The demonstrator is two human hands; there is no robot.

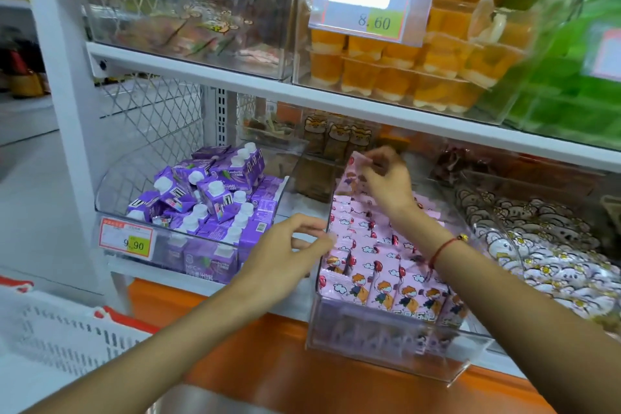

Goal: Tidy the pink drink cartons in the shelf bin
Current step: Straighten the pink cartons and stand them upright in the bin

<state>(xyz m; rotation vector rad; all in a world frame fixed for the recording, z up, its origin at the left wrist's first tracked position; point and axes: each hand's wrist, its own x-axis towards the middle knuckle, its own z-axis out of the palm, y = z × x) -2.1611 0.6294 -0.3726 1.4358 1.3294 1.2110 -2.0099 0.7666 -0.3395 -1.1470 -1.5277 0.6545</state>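
White shop shelving fills the view, stacked with clear plastic bins on 2 levels. On the lower shelf (295, 304), above an orange base, the clear bin (396, 355) in the middle holds the pink drink cartons (373, 265) — packed in rows that run from the front wall toward the back, their printed faces turned to the front and tipped slightly upward.

The right hand (386, 178) reaches to the back of the bin and pinches the top edge of one raised pink carton (353, 175) between fingertips and thumb. That carton stands with its long axis near upright, leaning a little to the left, its face toward the camera. The left hand (289, 247) sits at the bin's left wall with fingers loosely curled; the fingertips are blurred, so I cannot tell whether they grip the wall or a carton.

Risks, as I judge them: the pinch is only on a thin top edge, so the carton could slip and drop askew onto the rows below — knocking neighbours out of line. Pushing it down into a tight gap might also crumple it. The bin overhangs the shelf front, so a hard press near the front could tip or slide it.

To the left, a bin of purple cartons (208, 198) lies in a loose heap.
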